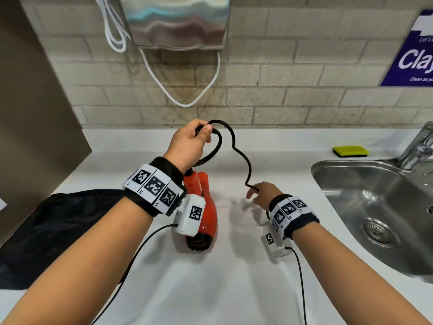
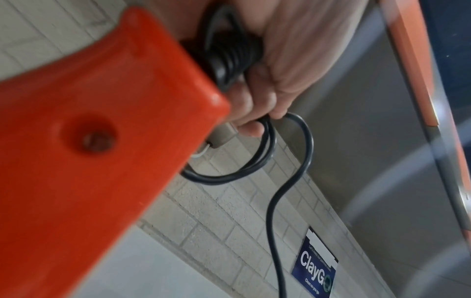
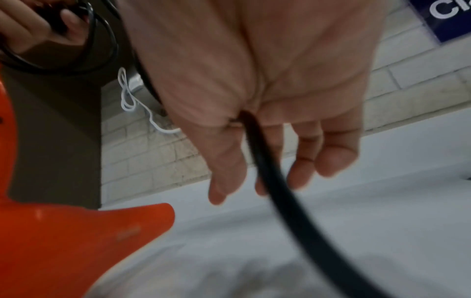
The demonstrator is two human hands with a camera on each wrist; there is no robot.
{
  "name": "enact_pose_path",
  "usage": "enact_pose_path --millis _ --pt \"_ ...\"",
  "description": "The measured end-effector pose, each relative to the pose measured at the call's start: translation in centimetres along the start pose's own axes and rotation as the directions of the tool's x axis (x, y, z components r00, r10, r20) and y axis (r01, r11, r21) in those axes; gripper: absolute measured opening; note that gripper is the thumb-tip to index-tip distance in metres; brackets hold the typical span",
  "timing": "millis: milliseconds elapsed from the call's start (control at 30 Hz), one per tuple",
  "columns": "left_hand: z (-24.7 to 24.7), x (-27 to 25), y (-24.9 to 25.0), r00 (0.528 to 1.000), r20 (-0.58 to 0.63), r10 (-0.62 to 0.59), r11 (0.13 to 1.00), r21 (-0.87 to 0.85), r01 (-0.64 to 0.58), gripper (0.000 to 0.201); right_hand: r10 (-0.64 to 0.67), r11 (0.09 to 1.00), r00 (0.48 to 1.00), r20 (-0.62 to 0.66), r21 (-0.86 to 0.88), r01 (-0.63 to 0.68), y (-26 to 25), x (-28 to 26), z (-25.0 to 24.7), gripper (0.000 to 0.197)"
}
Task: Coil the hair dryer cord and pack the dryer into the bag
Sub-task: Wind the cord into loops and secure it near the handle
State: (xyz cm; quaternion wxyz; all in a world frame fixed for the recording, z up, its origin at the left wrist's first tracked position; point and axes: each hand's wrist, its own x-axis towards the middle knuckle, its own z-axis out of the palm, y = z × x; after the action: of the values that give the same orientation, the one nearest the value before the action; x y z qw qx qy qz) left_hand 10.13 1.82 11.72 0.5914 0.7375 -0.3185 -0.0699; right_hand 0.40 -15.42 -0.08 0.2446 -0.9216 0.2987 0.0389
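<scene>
- Head view shows the white worktop (image 1: 234, 289) carrying everything, with a steel sink (image 1: 384, 207) set into its right side and a tiled wall along its back edge.
- Lying flat and crumpled at the left edge of the worktop is the black bag (image 1: 58, 231); I cannot make out its opening, so it will probably need spreading before anything goes in.
- Near the middle of the worktop, just right of the bag, the orange hair dryer (image 1: 206, 214) points its dark nozzle toward the front edge. Its body is glossy, smooth plastic.
- From the dryer's handle the black cord (image 1: 243, 158) rises into several loops, then runs in a kinked wave down to the right. It looks thin, rubbery and springy.
- Raised toward the back edge, the left hand (image 1: 189, 144) has its fingers and thumb curled round the gathered loops.
- Lower and nearer the sink, the right hand (image 1: 266, 194) pinches the free run of cord between thumb and forefinger, the other fingers loosely spread.
- Risk, as I judge it: the springy loops could slip out of the left grip if it loosens while a new turn is added.
- Pulling the cord taut could also drag or swing the dryer, and a kink wound in would make the coil uneven.
</scene>
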Motion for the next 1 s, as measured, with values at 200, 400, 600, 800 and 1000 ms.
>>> enact_pose_path --millis 200,400,600,800,1000 --pt "-0.8 0.5 -0.7 0.999 -0.040 -0.015 1.000 -0.015 0.015 0.019 0.115 0.960 0.993 0.025 0.254 -0.118 -0.6 -0.7 -0.7 0.035" --pt "-0.3 0.4 -0.6 1.000 0.001 -0.012 1.000 -0.022 0.012 0.020 0.049 0.729 0.997 -0.065 0.685 0.008 -3.1 -0.6 -2.1 0.024" --pt "0.0 0.1 -0.3 1.000 0.016 0.005 1.000 0.009 -0.005 0.015 -0.163 0.899 0.982 0.092 0.425 0.110 -1.3 -0.4 0.2 0.007" --pt "-0.2 0.3 -0.4 1.000 0.017 -0.005 1.000 0.008 0.005 0.017 -0.130 0.988 0.882 0.453 0.137 0.075 -0.2 -0.7 2.5 0.063" --pt "0.1 0.3 -0.2 1.000 0.030 -0.007 1.000 0.003 0.007 0.015 -0.234 0.972 0.957 0.170 0.076 0.224 -0.8 0.3 4.0 0.011"
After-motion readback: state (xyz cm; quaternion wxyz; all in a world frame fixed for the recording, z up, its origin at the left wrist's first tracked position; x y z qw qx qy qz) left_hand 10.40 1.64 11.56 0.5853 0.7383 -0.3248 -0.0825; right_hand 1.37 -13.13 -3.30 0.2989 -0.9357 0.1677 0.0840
